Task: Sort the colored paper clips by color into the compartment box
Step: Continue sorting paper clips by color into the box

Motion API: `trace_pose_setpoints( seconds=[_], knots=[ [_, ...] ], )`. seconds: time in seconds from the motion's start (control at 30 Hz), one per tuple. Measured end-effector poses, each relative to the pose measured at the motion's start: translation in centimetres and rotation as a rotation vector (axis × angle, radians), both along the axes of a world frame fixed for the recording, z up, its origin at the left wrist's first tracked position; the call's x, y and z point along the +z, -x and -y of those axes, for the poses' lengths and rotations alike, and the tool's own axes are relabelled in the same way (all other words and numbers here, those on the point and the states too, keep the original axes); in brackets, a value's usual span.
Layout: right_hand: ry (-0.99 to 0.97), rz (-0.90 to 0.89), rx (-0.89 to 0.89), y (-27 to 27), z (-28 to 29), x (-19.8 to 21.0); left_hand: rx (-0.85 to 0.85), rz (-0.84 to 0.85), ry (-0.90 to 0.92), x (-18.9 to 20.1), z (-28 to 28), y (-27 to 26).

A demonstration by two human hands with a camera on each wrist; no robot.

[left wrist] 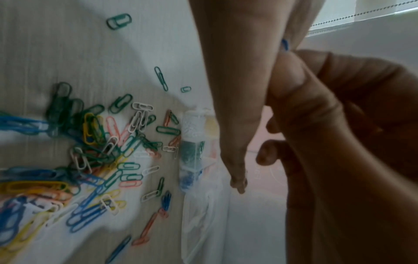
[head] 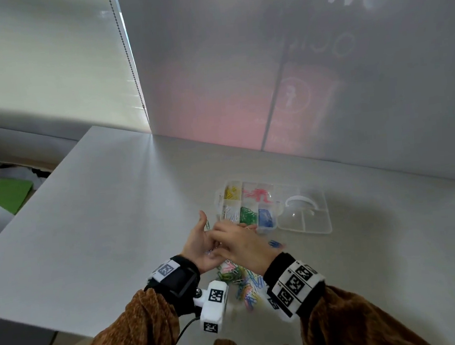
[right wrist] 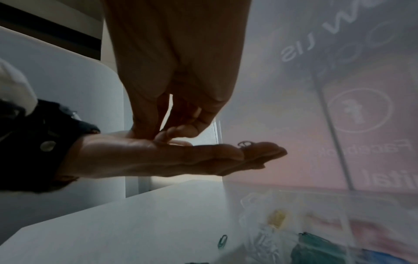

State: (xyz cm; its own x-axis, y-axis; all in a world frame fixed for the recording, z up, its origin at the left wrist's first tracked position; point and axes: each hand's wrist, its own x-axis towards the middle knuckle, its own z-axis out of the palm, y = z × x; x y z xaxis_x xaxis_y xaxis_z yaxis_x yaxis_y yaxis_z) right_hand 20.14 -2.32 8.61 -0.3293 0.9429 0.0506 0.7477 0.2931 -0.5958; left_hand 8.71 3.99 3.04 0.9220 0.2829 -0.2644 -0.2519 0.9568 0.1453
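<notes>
fingers of r hand hide its grip inside flat open l hand, can't tell.

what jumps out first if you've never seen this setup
The bright heap of loose paper clips on the table, just under the wrists, grabs the eye first. Above it the two hands meet: the right hand reaches its fingertips into the left hand's upturned palm. Just beyond them sits the clear compartment box, with yellow, pink, white, green and blue already separated.
</notes>
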Motion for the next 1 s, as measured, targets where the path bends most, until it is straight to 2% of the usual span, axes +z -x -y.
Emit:
trace_pose_setpoints(
  seconds=[0.13,0.2,0.27,0.33,0.4,0.47,0.67,0.87,1.0],
  knots=[
    [-0.098,0.128,0.083,0.8,0.0,-0.3,-0.016,0.028,0.027,-0.1,0.2,0.3],
    [-0.077,0.131,0.087,0.9,0.0,-0.6,-0.023,0.011,0.011,-0.2,0.2,0.4],
    [0.024,-0.077,0.01,0.3,0.0,-0.6,-0.029,0.01,-0.033,-0.4,0.2,0.5],
    [0.13,-0.433,-0.177,-1.1,0.0,-0.3,-0.001,0.008,-0.008,-0.6,0.0,0.5],
    [0.196,-0.744,-0.395,-3.1,-0.4,-0.1,0.04,-0.105,0.006,-0.8,-0.3,0.6],
    [0.226,-0.893,-0.538,-5.3,-0.6,-0.2,0.042,-0.163,-0.029,-1.1,-0.4,0.8],
    [0.282,-0.982,-0.69,-9.4,-1.1,-2.2,0.024,-0.154,-0.011,-0.4,-0.3,1.4],
    [0.329,-1.045,-0.687,-9.2,-2.0,-3.3,0.096,-0.214,0.051,-0.6,-0.6,1.7],
    [0.4,-1.072,-0.66,-8.6,-2.9,-3.7,0.121,-0.184,0.084,-0.6,-0.7,2.5]
  ],
)
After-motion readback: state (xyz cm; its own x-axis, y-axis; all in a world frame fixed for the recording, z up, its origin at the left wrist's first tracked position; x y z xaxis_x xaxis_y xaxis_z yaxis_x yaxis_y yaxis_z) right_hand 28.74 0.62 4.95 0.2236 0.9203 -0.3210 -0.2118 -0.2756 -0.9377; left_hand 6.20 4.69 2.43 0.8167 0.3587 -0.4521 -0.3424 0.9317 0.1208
